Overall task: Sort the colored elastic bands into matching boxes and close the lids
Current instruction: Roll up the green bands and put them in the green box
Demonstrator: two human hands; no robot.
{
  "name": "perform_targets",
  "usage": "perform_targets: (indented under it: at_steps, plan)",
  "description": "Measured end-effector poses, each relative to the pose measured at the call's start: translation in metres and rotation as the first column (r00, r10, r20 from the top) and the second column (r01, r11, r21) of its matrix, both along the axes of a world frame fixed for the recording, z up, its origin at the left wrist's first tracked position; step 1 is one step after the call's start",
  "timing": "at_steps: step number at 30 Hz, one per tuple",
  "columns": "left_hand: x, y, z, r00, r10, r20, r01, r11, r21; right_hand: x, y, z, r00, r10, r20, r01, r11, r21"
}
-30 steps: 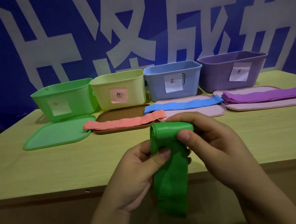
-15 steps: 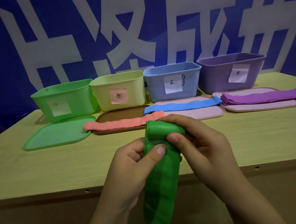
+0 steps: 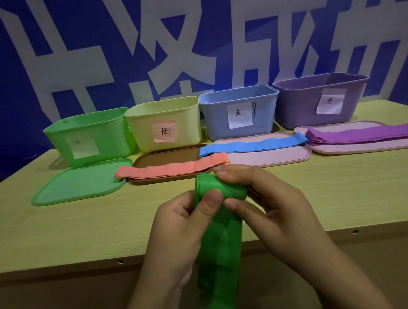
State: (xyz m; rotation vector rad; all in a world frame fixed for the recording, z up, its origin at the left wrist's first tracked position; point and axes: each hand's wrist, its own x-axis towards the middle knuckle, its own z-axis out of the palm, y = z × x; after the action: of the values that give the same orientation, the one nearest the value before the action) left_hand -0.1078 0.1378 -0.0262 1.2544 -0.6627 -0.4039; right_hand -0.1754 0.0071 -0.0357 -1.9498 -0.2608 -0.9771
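Both hands, left (image 3: pixel 178 229) and right (image 3: pixel 267 203), pinch the green band (image 3: pixel 217 248); roll tight, then drop it in the green box (image 3: pixel 88 134) ahead-left.

purple bands (image 3: pixel 362 134): R end cut off | green box label (image 3: pixel 83 145): illegible

Green band (image 3: pixel 218 252) between both hands, above table (image 3: pixel 60 230)

A single head-worn, wide-angle view looks forward and down across the pale wooden table (image 3: pixel 60 232). It sits close above the person's two hands at 6 o'clock, while four open plastic boxes line the far edge toward 12 o'clock before a blue banner wall (image 3: pixel 10 93).
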Motion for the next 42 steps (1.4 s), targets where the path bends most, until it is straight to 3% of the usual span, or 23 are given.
perform_targets:
  at_steps: [3,7,12,22,28,33,37,42]
  plan:
    - [-0.002,-0.001,0.002,0.998,0.05,-0.037,-0.05,0.999,0.008,-0.004,-0.007,0.007,0.988,0.077,-0.133,-0.074,0.997,0.022]
    - [-0.001,0.0,0.006,1.0,0.008,-0.001,-0.008,1.0,0.002,-0.01,-0.009,0.014,0.961,0.185,-0.206,-0.144,0.969,0.201]
    - [-0.001,-0.001,0.005,0.998,-0.061,-0.01,0.061,0.998,0.004,-0.007,-0.008,0.016,0.945,0.119,-0.305,-0.082,0.988,0.13]
    - [0.011,0.005,0.001,0.933,-0.32,-0.163,0.313,0.948,-0.067,-0.015,-0.01,0.022,0.973,0.094,-0.211,-0.085,0.995,0.054]
    - [0.003,0.002,0.004,0.967,-0.209,-0.143,0.214,0.976,0.021,-0.016,-0.008,0.026,0.984,0.109,-0.139,-0.088,0.985,0.149]
    - [-0.006,-0.005,0.004,0.995,-0.1,-0.02,0.102,0.986,0.134,-0.012,-0.003,0.024,0.998,0.022,-0.061,-0.012,0.987,0.161]
    - [-0.011,-0.007,0.004,0.997,-0.08,0.023,0.077,0.99,0.117,-0.006,-0.002,0.017,0.996,-0.084,-0.013,0.085,0.988,0.126]
    - [-0.008,-0.003,0.005,0.993,-0.113,0.019,0.111,0.992,0.057,-0.004,-0.001,0.013,0.996,-0.085,0.008,0.084,0.992,0.091]
